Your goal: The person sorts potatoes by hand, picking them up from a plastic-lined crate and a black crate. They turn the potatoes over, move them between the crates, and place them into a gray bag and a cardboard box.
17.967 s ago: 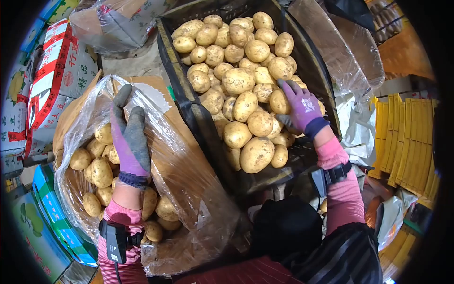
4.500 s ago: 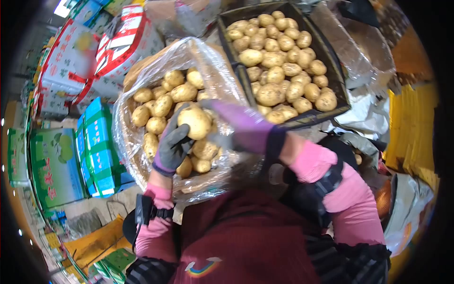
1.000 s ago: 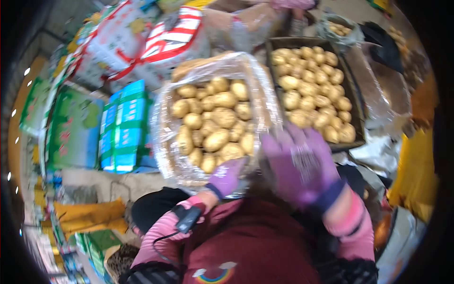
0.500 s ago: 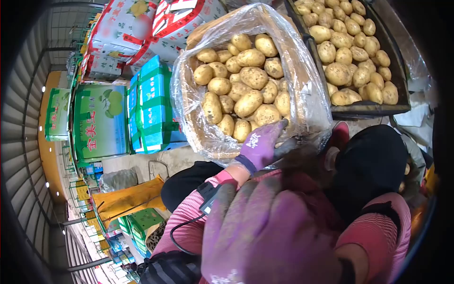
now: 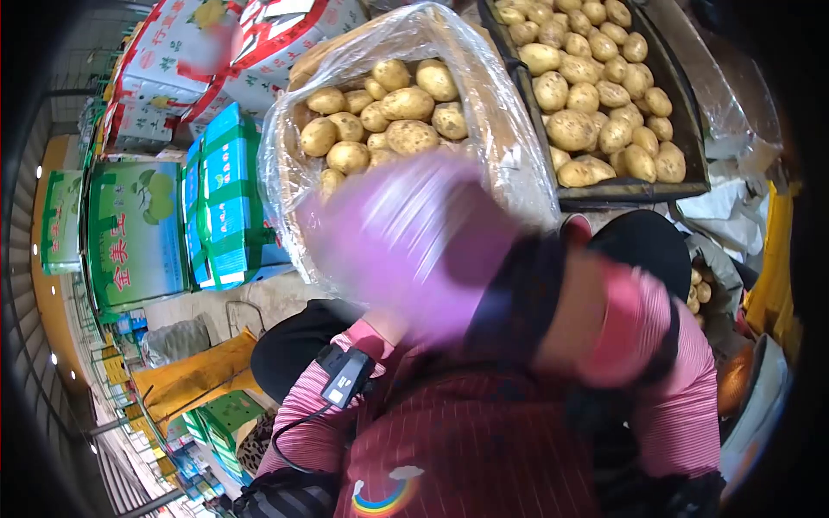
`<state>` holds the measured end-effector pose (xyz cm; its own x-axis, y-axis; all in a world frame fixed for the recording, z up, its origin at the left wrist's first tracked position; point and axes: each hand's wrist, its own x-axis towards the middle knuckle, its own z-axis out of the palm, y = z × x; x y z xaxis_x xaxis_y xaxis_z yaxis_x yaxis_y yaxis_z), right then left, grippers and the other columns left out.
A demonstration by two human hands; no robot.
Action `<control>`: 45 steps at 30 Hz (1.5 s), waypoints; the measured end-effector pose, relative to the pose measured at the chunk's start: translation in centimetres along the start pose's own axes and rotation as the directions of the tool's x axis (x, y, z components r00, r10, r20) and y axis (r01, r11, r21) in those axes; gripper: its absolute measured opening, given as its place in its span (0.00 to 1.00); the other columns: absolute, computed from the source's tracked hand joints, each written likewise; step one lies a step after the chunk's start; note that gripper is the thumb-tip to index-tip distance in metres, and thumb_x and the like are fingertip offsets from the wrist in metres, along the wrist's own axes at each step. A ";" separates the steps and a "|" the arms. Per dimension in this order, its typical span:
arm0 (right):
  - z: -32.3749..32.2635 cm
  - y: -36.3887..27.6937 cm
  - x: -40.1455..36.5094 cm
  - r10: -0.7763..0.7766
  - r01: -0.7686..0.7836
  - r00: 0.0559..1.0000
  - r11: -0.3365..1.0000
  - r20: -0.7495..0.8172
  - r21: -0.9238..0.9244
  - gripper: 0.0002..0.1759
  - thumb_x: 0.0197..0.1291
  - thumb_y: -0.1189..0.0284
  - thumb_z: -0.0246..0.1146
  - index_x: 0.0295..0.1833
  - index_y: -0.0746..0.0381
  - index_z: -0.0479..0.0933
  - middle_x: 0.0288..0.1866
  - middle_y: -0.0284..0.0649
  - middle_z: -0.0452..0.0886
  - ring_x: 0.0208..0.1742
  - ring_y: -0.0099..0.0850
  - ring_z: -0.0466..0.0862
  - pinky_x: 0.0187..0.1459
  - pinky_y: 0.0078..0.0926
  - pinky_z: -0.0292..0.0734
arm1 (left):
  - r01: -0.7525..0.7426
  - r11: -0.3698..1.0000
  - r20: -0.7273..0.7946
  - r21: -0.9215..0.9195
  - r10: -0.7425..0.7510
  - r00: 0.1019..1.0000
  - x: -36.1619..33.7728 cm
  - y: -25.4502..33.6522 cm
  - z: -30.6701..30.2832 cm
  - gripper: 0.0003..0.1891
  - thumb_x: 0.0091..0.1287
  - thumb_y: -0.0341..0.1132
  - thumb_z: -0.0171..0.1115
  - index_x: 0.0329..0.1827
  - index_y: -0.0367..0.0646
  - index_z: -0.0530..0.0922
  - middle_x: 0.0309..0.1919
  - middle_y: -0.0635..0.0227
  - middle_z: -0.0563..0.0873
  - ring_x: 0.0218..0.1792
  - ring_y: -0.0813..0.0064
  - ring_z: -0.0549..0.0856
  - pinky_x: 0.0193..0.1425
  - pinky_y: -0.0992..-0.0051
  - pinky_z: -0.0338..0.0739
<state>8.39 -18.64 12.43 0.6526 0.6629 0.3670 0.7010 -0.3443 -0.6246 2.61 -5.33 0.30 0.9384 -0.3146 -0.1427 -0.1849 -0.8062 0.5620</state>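
My right hand (image 5: 414,233), in a purple glove, is a large blur over the near part of a plastic-lined box (image 5: 505,142) of potatoes (image 5: 408,104). Its fingers are smeared by motion, and whether it holds anything cannot be made out. The left wrist shows below it, with a small device strapped on the forearm. Behind the blurred right glove, my left hand is hidden near the box's close edge. Part of the potato pile is covered by the gloves.
A dark crate (image 5: 691,129) of potatoes stands to the right of the box. Green (image 5: 138,233), blue (image 5: 226,198) and red-and-white cartons (image 5: 173,60) are stacked on the left. An orange-yellow sack (image 5: 194,380) lies at lower left. More potatoes (image 5: 701,289) show at right.
My right hand has moved up and away from my lap to over the box, covering my left hand. The view has shifted, so box and crate appear further left.
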 end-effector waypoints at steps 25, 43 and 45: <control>-4.2 12.6 -0.4 0.373 -0.402 0.910 0.901 -0.182 -0.162 0.23 0.71 0.58 0.63 0.63 0.62 0.81 0.50 0.52 0.89 0.51 0.46 0.89 0.54 0.38 0.82 | 0.336 0.824 -0.334 0.456 -0.191 0.923 -7.9 -20.8 -16.1 0.24 0.70 0.41 0.69 0.66 0.39 0.80 0.57 0.45 0.87 0.58 0.47 0.86 0.63 0.59 0.81; -2.4 11.9 0.9 0.351 -0.365 0.929 0.920 -0.115 -0.142 0.23 0.70 0.59 0.63 0.61 0.64 0.82 0.50 0.55 0.88 0.52 0.50 0.88 0.53 0.42 0.82 | -0.312 0.614 0.614 0.725 -0.370 0.697 6.6 -16.4 1.7 0.20 0.73 0.42 0.55 0.64 0.48 0.83 0.65 0.57 0.84 0.60 0.52 0.87 0.62 0.56 0.81; -2.2 12.3 0.8 0.326 -0.345 0.935 0.927 -0.141 -0.143 0.23 0.70 0.58 0.63 0.61 0.63 0.82 0.49 0.55 0.88 0.51 0.50 0.88 0.53 0.43 0.82 | -0.292 0.630 0.632 0.720 -0.420 0.651 7.1 -15.9 1.5 0.20 0.73 0.42 0.55 0.64 0.48 0.83 0.64 0.56 0.84 0.60 0.52 0.87 0.63 0.56 0.80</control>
<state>18.16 -23.82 6.60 0.8792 0.4136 0.2364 0.4660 -0.6436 -0.6071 11.73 4.53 -10.90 0.5038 -0.1826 -0.8443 -0.6008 -0.7763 -0.1906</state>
